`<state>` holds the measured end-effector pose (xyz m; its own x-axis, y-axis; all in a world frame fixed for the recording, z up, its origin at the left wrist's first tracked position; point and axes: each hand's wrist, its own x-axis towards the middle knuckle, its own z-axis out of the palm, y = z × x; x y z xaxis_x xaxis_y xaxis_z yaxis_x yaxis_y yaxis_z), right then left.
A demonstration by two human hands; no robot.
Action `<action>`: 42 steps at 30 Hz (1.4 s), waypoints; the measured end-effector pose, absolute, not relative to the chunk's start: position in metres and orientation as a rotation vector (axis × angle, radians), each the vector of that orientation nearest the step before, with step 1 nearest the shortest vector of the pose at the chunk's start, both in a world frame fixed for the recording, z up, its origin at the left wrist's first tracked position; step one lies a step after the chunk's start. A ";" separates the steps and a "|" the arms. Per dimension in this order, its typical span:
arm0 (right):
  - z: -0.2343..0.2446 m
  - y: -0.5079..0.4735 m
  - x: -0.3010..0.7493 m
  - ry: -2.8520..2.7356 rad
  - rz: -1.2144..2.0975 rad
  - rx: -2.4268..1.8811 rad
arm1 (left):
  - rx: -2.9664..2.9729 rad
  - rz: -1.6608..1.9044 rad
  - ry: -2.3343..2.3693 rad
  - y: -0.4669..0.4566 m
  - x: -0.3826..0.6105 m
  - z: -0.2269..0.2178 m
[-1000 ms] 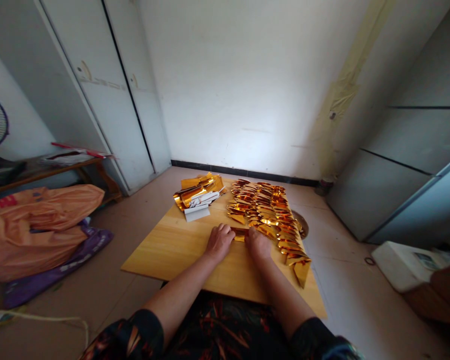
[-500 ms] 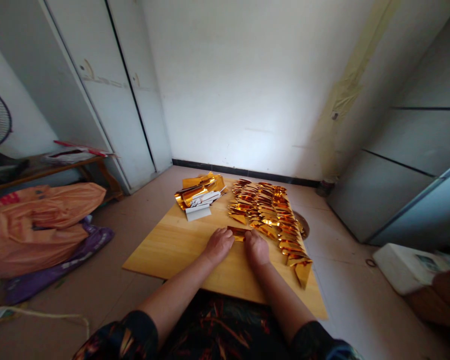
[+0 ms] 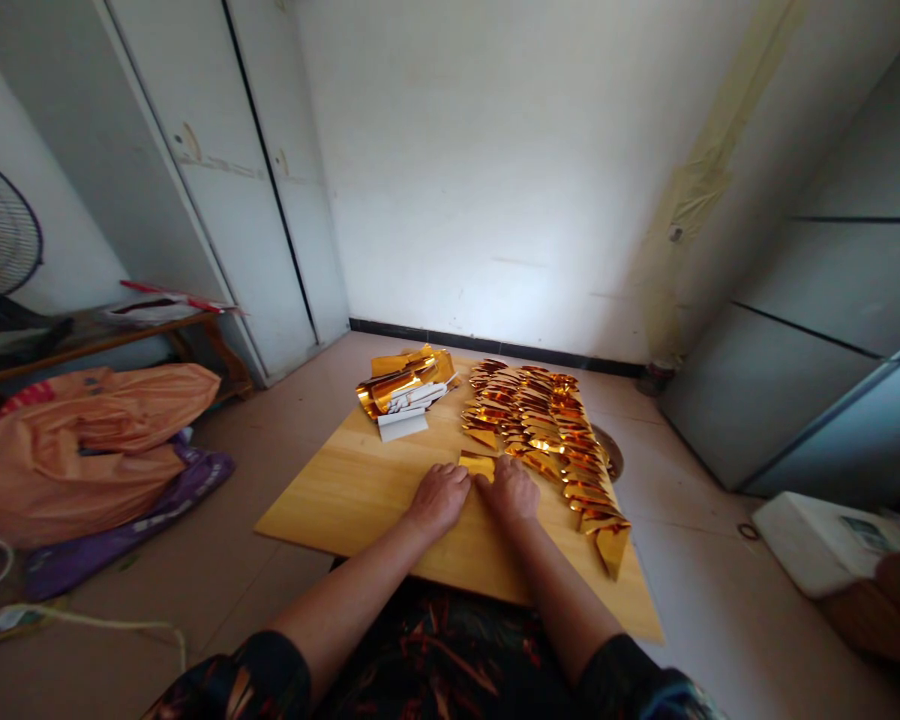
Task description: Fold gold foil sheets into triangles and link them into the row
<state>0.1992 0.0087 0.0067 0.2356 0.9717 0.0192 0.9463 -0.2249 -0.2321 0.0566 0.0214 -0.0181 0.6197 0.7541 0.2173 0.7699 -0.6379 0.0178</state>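
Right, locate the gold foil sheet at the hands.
In the head view, the gold foil sheet lies near the middle of the wooden board, between the left hand and right hand, on the near-left side of the folded foil rows.

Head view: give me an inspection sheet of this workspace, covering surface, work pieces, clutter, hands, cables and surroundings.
Surface: wooden board, lying flat in front of the person.
Work pieces: gold sheet at the hands; folded gold pieces in rows on the right; pile of gold sheets at the far left, white sides partly showing.
Clutter: orange bag and purple bag on the floor, left.
Hands: left hand and right hand at the gold sheet; exact grip unclear.
Cables: pale cord on the floor, left.
Surroundings: cabinet and fan left; white wall ahead.
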 end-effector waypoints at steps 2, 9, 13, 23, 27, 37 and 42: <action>0.008 0.010 0.199 -1.803 0.243 -2.320 | -2.755 -0.339 -1.301 0.021 0.056 -0.019; 0.010 0.010 0.211 -1.810 0.330 -2.300 | -2.785 -0.380 -1.316 0.020 0.053 -0.015; 0.006 0.013 0.221 -1.805 0.388 -2.291 | -2.776 -0.424 -1.331 0.020 0.050 -0.016; -0.007 0.012 0.229 -1.802 0.327 -2.200 | -2.778 -0.486 -1.373 0.015 0.042 -0.010; -0.009 0.007 0.226 -1.755 0.279 -2.163 | -2.785 -0.549 -1.408 0.017 0.042 -0.014; -0.008 0.007 0.222 -1.808 0.254 -2.201 | -2.722 -0.519 -1.498 0.030 0.061 -0.009; -0.007 0.008 0.223 -1.829 0.250 -2.224 | -2.736 -0.582 -1.496 0.038 0.062 -0.019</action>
<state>0.2228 0.0075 -0.0074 0.1970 0.9800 0.0265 0.9370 -0.1803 -0.2993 0.0617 0.0376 -0.0192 0.4881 0.8189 0.3020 0.8077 -0.5549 0.1992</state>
